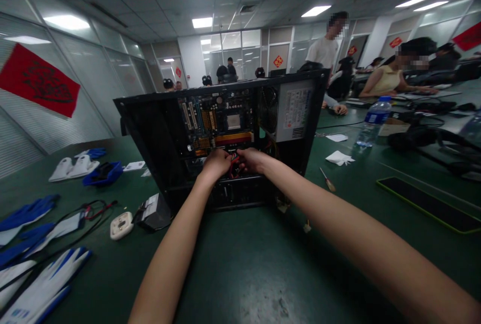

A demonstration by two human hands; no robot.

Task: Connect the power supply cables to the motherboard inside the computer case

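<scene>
An open black computer case (158,163) stands upright in front of me, its inside facing me. My left hand (217,164) and my right hand (252,160) meet low inside it, below the motherboard (203,113). Both have their fingers closed in a pinch on red and black cables (235,159); the fingertips partly cover these. Just above are red and yellow memory slots (235,138) and a square silver processor (233,122). A labelled power supply (295,111) fills the upper right corner. Loose connectors (307,226) hang out by the case's lower right.
Left on the green table (240,269) lie work gloves (48,284), a blue tray (103,173), a white round-cornered case (121,225) and a black boxy part (153,212). To the right are a screwdriver (328,180), a water bottle (374,121) and headphones (432,146). People sit and stand beyond.
</scene>
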